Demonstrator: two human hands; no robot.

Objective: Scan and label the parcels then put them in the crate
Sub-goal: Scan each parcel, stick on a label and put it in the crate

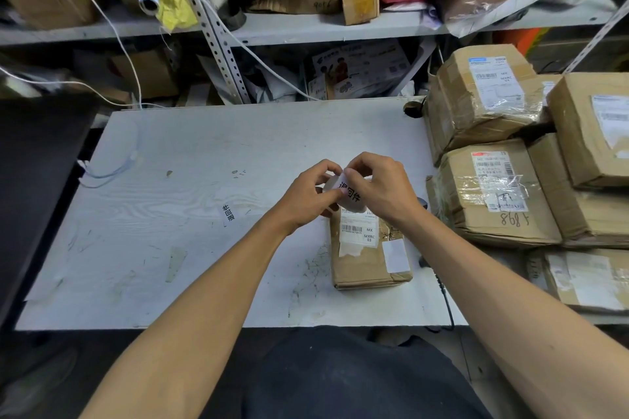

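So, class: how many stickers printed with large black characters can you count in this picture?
2. One sticker is pinched between the left hand and right hand, above the parcel. Another sticker lies flat on the table, left of the hands. Others may be hidden.

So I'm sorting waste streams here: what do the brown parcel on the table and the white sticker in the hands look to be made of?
Brown parcel: seemingly matte corrugated cardboard with creased edges, partly under glossy clear tape. White sticker with black characters: probably thin paper or film, since it curls between both hands.
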